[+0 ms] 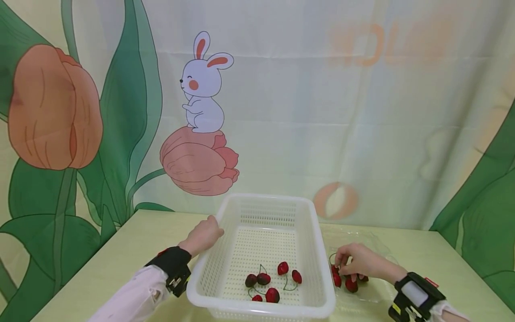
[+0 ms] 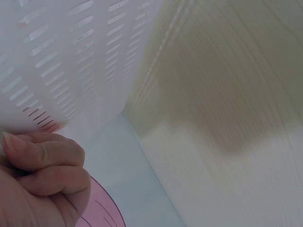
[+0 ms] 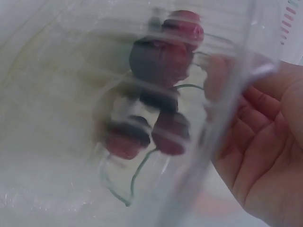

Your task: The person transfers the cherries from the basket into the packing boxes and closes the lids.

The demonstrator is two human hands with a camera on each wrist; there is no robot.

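A white plastic basket [image 1: 263, 243] with a slotted wall stands in the middle of the table. Several red cherries [image 1: 272, 295], some joined by green stems, lie on its floor near the front. My left hand [image 1: 203, 236] grips the basket's left rim, fingers curled over it. To the right of the basket, my right hand [image 1: 364, 261] reaches into a clear plastic container [image 1: 376, 243] holding more cherries [image 1: 351, 285]. Its fingertips pinch at a cherry's stem among the cluster [image 3: 161, 64]; the container's wall blurs the exact contact.
A pale yellow table [image 1: 161, 232] carries everything. Behind it hangs a curtain [image 1: 281, 112] printed with a rabbit and tulips. Each wrist wears a black strapped camera [image 1: 173, 270]. The clear container sits close beside the basket's right wall.
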